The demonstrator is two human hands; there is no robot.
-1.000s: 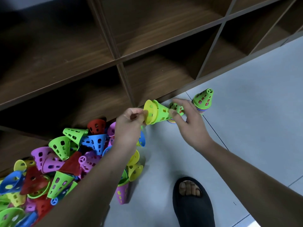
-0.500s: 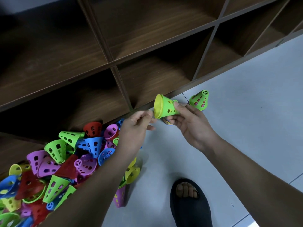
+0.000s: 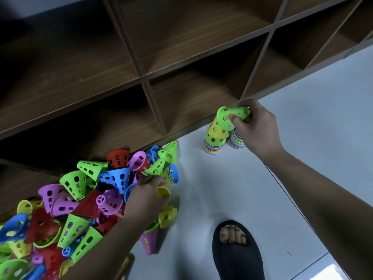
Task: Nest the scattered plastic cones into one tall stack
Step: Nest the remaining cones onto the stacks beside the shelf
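My right hand (image 3: 255,126) grips a green perforated cone (image 3: 229,116), tilted on its side above two stacks on the floor. The left stack (image 3: 215,140) is topped by a yellow and a green cone over striped rims. The right stack (image 3: 237,139) is mostly hidden behind my right hand. A heap of scattered cones (image 3: 76,203) in green, purple, blue, red and yellow lies at the lower left by the shelf. My left hand (image 3: 147,196) reaches into the heap's right edge, its fingers curled over a yellow cone (image 3: 162,193).
A dark wooden cubby shelf (image 3: 153,77) runs across the top, its lower edge just behind both stacks. Grey tiled floor (image 3: 302,138) spreads to the right. My foot in a black slipper (image 3: 236,251) stands on the floor at the bottom centre.
My right hand took the green cone from my left and carried it right, over the stacks. My left hand let go and dropped back to the heap, onto a yellow cone.
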